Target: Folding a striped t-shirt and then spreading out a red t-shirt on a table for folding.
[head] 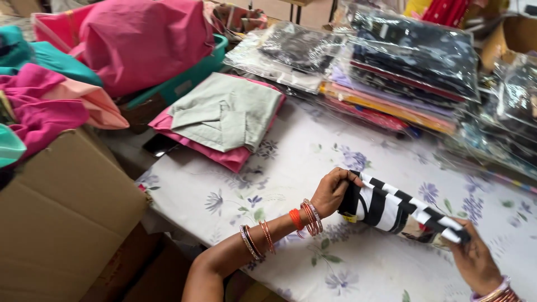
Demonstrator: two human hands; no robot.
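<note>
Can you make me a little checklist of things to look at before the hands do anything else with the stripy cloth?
1. Left hand grips one end of the black and white striped cloth: ok.
2. Right hand holds the other end: ok.
3. Cloth is rolled or folded into a neat bundle: ok, though its underside is hidden.
4. Bare space on the flowered tablecloth under the hands: ok.
5. Folded grey-green garment lies well apart from the bundle: ok.
6. Stack of plastic-wrapped fabric packs sits steady: cannot tell, the picture is blurred there.
</note>
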